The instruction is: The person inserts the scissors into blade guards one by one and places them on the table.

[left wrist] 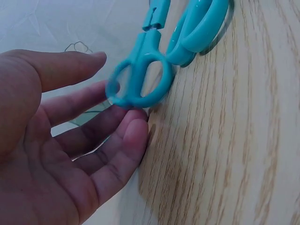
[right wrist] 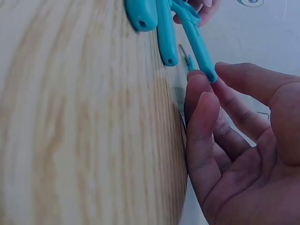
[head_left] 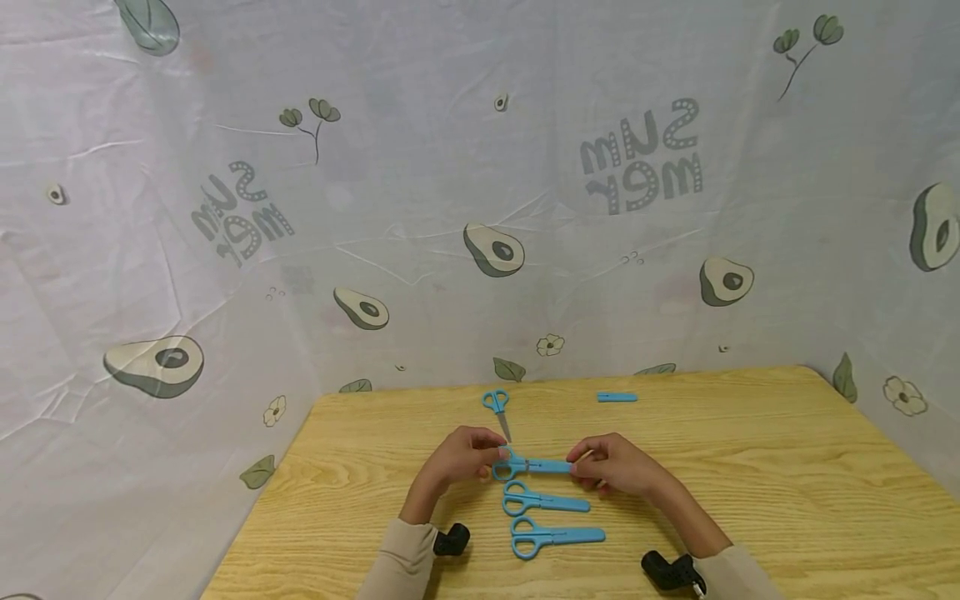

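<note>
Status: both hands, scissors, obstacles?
Left hand touching handles of covered scissors. Right hand pinching cover tip. Bare scissors just beyond, blade pointing toward those handles; possible snag.

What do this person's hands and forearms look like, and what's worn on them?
The left hand and right hand wear no gloves. The left sleeve and right sleeve look plain beige. Black, rounded devices sit by both wrists: left device, right device.
</note>
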Motion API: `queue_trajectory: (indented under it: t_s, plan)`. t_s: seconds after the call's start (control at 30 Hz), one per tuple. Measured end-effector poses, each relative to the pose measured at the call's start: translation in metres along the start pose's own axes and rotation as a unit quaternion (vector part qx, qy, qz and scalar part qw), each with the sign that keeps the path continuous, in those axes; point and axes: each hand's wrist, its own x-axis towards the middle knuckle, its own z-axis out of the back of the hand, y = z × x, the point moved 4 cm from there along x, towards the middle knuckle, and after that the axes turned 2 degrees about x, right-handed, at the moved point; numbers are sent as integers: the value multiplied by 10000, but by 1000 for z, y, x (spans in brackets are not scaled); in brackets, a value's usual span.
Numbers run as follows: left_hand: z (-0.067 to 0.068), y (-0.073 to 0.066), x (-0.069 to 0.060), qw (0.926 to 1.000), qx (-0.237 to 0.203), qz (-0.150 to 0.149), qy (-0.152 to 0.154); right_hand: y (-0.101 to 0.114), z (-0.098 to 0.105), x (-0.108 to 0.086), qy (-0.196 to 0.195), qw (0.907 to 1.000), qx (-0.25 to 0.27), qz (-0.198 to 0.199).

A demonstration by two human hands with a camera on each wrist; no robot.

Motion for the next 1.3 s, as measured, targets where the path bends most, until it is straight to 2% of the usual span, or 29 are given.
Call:
queue_trajectory:
  t_s: [0.33, 0.53, 0.8, 1.03, 1.3]
  plan:
    - [1, 0, 0, 9998, 188, -48, -34, 1, 2, -3, -78, 9999, -56, -107]
    - [4, -1, -1, 9992, 365, -96, -133, 1, 4, -6, -53, 9998, -79, -146]
    - [9, 1, 0, 9990, 420, -135, -107, -1, 12, -12, -93, 9997, -170, -154]
    - [17, 6, -2, 9979, 574, -106, -274, -3, 24, -19, -155, 9990, -377, -186]
    - [27, 11, -2, 9950, 872, -105, -485, -6, 39, -31, -172, 9988, -388, -244]
